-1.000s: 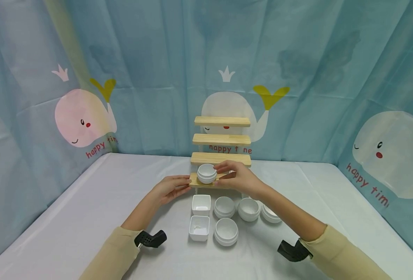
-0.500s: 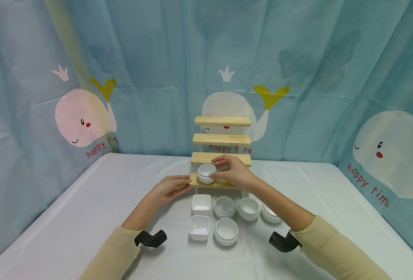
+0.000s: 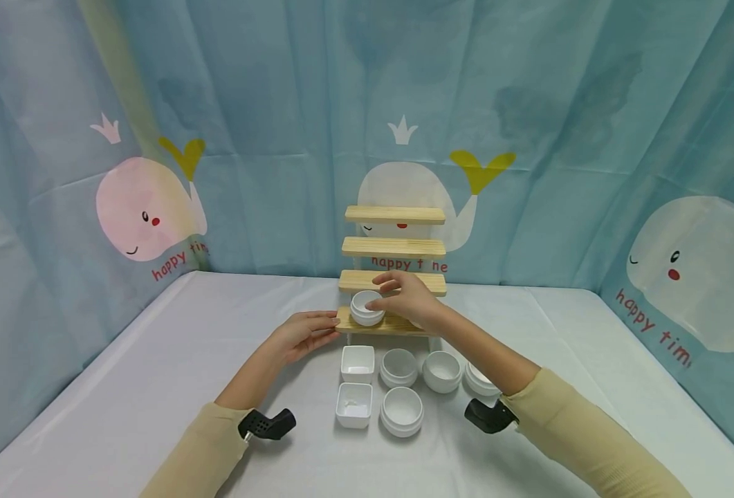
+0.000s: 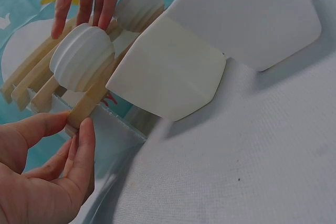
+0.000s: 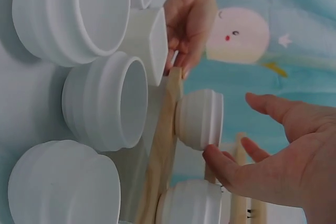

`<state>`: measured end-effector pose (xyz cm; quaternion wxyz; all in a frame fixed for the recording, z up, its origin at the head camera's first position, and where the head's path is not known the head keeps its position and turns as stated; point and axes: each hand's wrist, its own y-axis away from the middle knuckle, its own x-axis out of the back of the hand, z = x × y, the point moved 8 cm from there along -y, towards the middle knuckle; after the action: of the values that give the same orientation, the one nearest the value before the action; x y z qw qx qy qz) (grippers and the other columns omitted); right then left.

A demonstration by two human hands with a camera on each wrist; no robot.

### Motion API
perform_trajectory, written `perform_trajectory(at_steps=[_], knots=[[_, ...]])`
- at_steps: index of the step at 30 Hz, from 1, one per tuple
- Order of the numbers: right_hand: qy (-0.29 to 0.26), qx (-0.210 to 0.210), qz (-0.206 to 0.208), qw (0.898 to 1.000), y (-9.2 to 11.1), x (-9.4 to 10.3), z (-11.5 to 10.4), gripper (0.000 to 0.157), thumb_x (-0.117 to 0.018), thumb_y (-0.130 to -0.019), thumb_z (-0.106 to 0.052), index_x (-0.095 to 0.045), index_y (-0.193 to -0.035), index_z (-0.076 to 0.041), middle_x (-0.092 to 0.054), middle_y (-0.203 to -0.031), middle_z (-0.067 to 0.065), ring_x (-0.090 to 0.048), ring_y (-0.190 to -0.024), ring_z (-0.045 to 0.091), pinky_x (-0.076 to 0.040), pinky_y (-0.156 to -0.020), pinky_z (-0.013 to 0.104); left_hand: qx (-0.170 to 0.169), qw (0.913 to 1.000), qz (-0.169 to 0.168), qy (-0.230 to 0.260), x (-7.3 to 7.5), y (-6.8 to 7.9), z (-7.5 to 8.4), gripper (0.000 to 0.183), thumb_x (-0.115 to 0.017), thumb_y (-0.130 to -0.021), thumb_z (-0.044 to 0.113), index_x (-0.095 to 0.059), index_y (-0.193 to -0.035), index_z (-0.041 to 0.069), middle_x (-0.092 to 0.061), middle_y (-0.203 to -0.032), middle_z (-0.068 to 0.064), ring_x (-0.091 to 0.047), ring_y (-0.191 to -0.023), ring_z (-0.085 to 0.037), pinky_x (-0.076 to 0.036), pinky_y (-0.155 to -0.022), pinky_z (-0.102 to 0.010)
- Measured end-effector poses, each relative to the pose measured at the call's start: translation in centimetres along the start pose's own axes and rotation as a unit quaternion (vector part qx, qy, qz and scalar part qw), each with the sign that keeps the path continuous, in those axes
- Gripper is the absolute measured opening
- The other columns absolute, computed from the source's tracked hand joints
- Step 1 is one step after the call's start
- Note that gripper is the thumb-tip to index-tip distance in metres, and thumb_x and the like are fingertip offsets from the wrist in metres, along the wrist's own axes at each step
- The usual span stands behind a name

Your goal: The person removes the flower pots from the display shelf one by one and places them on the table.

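Note:
My left hand (image 3: 304,335) pinches the left end of the lowest board (image 4: 86,106) of a tiered wooden display rack between thumb and fingers. On that board stands a small round white bowl (image 3: 367,309) with a ridged side, upright near the left end. My right hand (image 3: 409,302) is just right of this bowl, fingers spread and loosely bent. One fingertip (image 5: 211,153) is right at the bowl's rim, the others in the air beyond it. Farther right on the same board is a second white bowl (image 5: 191,203), hidden behind my right hand in the head view.
Before the rack on the white table (image 3: 242,477) stand two square white bowls (image 3: 358,364) and several round ones (image 3: 402,411). The upper boards (image 3: 394,247) rise in steps behind. A blue curtain (image 3: 279,138) with whale prints hangs at the back.
My right hand has shifted left over the bowl, its thumb passing in front of the rim, and the right forearm followed. The bowl and my left hand have stayed in place.

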<state>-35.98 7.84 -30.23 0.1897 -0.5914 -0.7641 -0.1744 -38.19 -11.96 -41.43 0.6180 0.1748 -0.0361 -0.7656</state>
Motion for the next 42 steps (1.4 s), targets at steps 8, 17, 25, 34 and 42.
perform_trajectory(at_steps=[8,17,25,34,42], knots=[[0.025,0.001,-0.009,1.0,-0.3,-0.4,-0.2,0.055,-0.083,-0.092,-0.015,-0.061,-0.141,-0.003,-0.06,-0.145,0.022,-0.055,-0.138,0.037,-0.048,-0.12,0.05,0.003,1.0,-0.004,0.004,-0.1,0.4,0.1,0.052,-0.058,-0.106,-0.003,-0.04,-0.153,-0.016,-0.064,-0.124,-0.019,-0.072,-0.093,-0.013,-0.064,-0.092,-0.024],[0.025,-0.018,0.0,1.0,-0.4,-0.9,0.2,0.054,-0.083,-0.092,-0.015,-0.06,-0.138,0.001,-0.06,-0.144,0.023,-0.056,-0.135,0.037,-0.049,-0.118,0.048,-0.001,0.9999,-0.01,0.003,-0.1,0.6,0.3,0.054,-0.06,-0.106,-0.001,-0.04,-0.153,-0.016,-0.062,-0.132,-0.023,-0.071,-0.096,-0.014,-0.063,-0.095,-0.025],[0.032,-0.011,0.021,0.999,-0.4,-1.5,0.5,0.059,-0.084,-0.088,-0.013,-0.058,-0.137,0.006,-0.06,-0.139,0.027,-0.059,-0.123,0.034,-0.052,-0.112,0.046,-0.013,0.9996,-0.025,0.003,-0.2,0.8,0.5,0.054,-0.064,-0.104,-0.001,-0.043,-0.15,-0.018,-0.064,-0.127,-0.022,-0.072,-0.096,-0.014,-0.064,-0.093,-0.023],[0.027,-0.006,0.043,0.999,-0.3,-2.0,0.5,0.057,-0.087,-0.087,-0.013,-0.059,-0.134,0.005,-0.064,-0.127,0.022,-0.061,-0.111,0.029,-0.057,-0.097,0.04,-0.004,0.9999,-0.014,-0.001,-0.2,0.6,0.1,0.052,-0.057,-0.107,-0.002,-0.039,-0.154,-0.016,-0.065,-0.125,-0.02,-0.072,-0.094,-0.013,-0.064,-0.093,-0.025],[0.014,-0.001,0.058,0.998,-0.4,-2.1,0.8,0.058,-0.088,-0.086,-0.013,-0.059,-0.133,0.006,-0.063,-0.127,0.021,-0.06,-0.112,0.03,-0.057,-0.097,0.04,-0.003,0.9999,-0.009,-0.002,-0.2,0.5,0.2,0.052,-0.058,-0.107,-0.002,-0.04,-0.153,-0.016,-0.065,-0.122,-0.018,-0.072,-0.093,-0.012,-0.064,-0.093,-0.024]])
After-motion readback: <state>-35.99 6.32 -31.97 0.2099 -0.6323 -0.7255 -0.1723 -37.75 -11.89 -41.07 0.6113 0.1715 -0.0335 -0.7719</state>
